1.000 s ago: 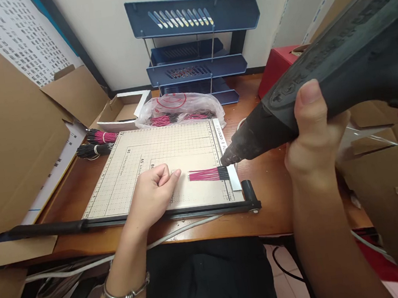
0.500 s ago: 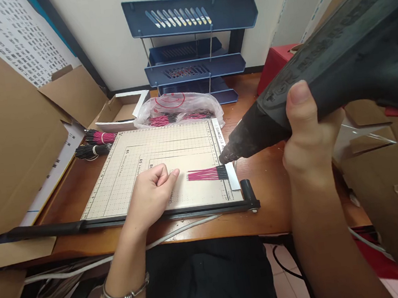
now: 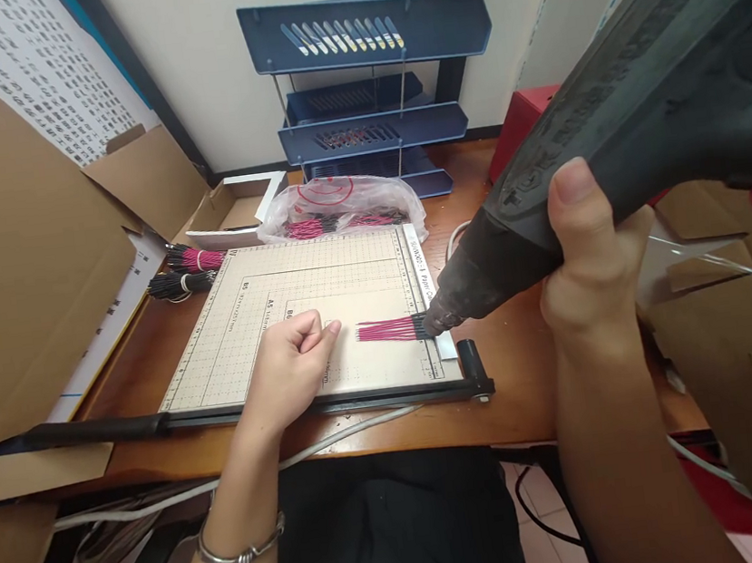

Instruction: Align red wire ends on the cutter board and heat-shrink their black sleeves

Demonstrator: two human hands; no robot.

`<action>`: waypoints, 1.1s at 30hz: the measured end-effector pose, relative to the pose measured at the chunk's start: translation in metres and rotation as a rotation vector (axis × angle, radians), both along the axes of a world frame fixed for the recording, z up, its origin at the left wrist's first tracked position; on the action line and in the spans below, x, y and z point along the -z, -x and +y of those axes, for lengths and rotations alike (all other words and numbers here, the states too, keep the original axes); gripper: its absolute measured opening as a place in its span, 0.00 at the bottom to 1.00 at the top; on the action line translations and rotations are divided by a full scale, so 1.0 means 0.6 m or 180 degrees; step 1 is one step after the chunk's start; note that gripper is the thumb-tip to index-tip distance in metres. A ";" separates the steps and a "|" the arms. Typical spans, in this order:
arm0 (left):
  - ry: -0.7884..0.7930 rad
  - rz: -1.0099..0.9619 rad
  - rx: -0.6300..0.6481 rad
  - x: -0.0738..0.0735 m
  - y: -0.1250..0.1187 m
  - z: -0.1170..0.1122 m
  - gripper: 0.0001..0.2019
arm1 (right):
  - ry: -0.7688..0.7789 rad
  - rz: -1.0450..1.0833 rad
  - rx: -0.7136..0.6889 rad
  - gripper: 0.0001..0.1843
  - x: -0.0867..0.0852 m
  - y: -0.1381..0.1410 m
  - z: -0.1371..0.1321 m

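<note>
My right hand (image 3: 584, 247) is wrapped around the body of a dark heat gun (image 3: 542, 179), which slants down to the left. The gun's nozzle tip is right at the black ends of a row of magenta wires (image 3: 392, 329). These wires lie side by side on the gridded board of a paper cutter (image 3: 320, 275), near its right edge. My left hand (image 3: 290, 365) rests on the board to the left of the wires, curled into a fist with the thumb toward them. Nothing shows in that fist, and it is apart from the wires.
Banded wire bundles (image 3: 193, 269) lie left of the board. Behind it are a clear plastic bag (image 3: 338, 199) of wires, a small open box (image 3: 236, 205) and a blue tiered rack (image 3: 365, 32). Cardboard (image 3: 13, 226) stands at left; a carton (image 3: 732, 338) is at right.
The heat gun's nozzle has moved slightly down and toward me, from just behind the wires' black ends onto their level. My left fist keeps its place on the board.
</note>
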State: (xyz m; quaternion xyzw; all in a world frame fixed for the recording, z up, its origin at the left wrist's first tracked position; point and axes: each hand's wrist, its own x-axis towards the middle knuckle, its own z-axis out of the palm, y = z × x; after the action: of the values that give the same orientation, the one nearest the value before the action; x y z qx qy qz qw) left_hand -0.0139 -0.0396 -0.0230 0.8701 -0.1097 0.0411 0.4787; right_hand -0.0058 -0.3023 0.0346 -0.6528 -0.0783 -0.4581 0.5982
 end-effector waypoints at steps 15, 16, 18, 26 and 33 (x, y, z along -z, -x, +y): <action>0.0140 0.0032 -0.0171 -0.010 0.003 -0.007 0.26 | 0.0028 0.0059 -0.0106 0.17 -0.002 0.002 -0.001; 0.0131 0.0053 -0.0182 -0.010 0.002 -0.007 0.26 | 0.0039 0.0031 -0.0065 0.17 -0.002 0.002 -0.001; 0.0080 0.0151 -0.0144 -0.010 0.001 -0.006 0.24 | 0.0077 -0.0010 -0.0018 0.17 -0.002 0.001 -0.002; -0.0145 0.0319 -0.0038 -0.009 -0.003 -0.002 0.20 | 0.0082 -0.0189 -0.0001 0.20 -0.001 -0.003 -0.003; 0.0003 0.0106 -0.0089 -0.008 -0.002 -0.004 0.21 | 0.0044 -0.0109 -0.0032 0.20 0.001 -0.004 -0.006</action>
State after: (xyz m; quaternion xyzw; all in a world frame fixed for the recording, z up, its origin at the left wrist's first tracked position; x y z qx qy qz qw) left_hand -0.0129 -0.0420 -0.0180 0.8719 -0.0896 0.0333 0.4803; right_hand -0.0032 -0.3057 0.0338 -0.6486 -0.0950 -0.4657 0.5945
